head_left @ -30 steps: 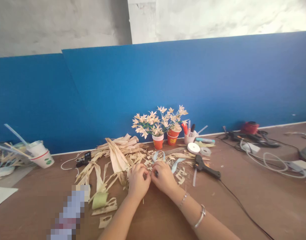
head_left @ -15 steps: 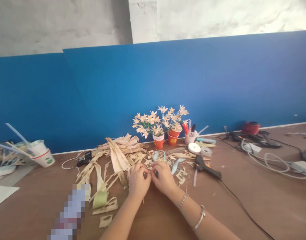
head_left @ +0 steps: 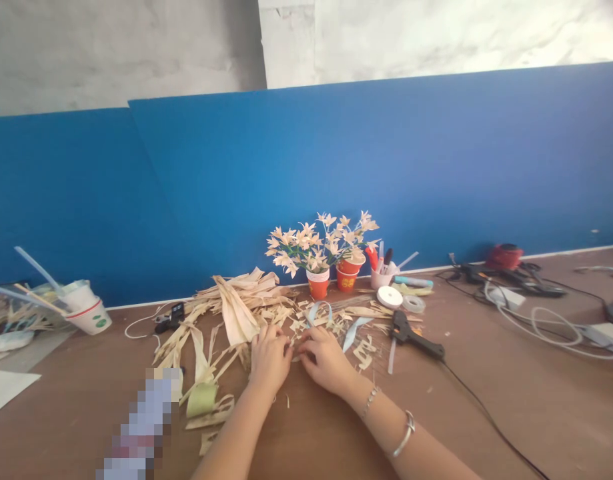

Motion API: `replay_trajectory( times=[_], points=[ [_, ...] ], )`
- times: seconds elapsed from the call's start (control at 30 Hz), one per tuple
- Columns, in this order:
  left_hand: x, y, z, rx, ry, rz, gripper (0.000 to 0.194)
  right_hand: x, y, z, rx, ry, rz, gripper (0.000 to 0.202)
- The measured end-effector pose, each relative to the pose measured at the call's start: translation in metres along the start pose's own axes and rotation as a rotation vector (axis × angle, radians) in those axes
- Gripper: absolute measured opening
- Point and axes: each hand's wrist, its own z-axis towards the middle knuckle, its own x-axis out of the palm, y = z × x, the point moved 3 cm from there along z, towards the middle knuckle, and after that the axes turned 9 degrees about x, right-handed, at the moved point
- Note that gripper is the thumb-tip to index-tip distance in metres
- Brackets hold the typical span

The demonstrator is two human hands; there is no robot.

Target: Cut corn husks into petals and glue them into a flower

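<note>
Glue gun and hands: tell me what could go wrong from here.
The right hand could brush the glue gun lying nearby; if hot, it might burn. Its cord, running beside the right forearm, could snag and drag the gun. The left hand, close to the loose pale strips, may sweep some aside.

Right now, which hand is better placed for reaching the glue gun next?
The right hand, probably: the glue gun lies to its right, while the left hand is farther off, beside the pale strips.
</note>
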Motion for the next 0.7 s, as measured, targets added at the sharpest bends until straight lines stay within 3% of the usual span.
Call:
replay_trajectory(
  times=[0.3, 0.57, 0.7],
  points=[
    [0.002, -0.003, 0.006, 0.068, 0.047, 0.096, 0.022, 0.002, -0.009, 0.003, 0.057, -0.076, -0.006, 0.017],
    [-0.006, -0.009, 0.002, 0.174, -0.037, -0.091, 0.020, 0.000, -0.012, 0.003, 0.052, -0.128, -0.054, 0.019],
    [-0.005, -0.011, 0.001, 0.193, -0.065, -0.176, 0.019, -0.002, -0.013, 0.004, 0.039, -0.148, -0.046, 0.011]
  ],
)
